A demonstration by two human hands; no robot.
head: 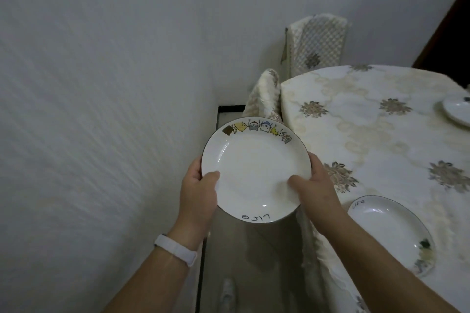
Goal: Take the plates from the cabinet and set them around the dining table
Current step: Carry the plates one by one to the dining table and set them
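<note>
I hold a white plate (255, 168) with small cartoon figures along its far rim, over the floor just left of the dining table (368, 134). My left hand (199, 193) grips its left edge, thumb on top. My right hand (315, 193) grips its right edge, thumb on top. A second plate (391, 231) of the same kind lies on the table's near edge, right of my right arm. A third plate (457, 112) lies at the table's right side, cut off by the frame.
The table wears a cream cloth with flower motifs. Two covered chairs stand at its far left corner, one chair (265, 96) pushed in close beyond the held plate, the other chair (316, 43) further back. A white wall (101, 109) runs close along my left.
</note>
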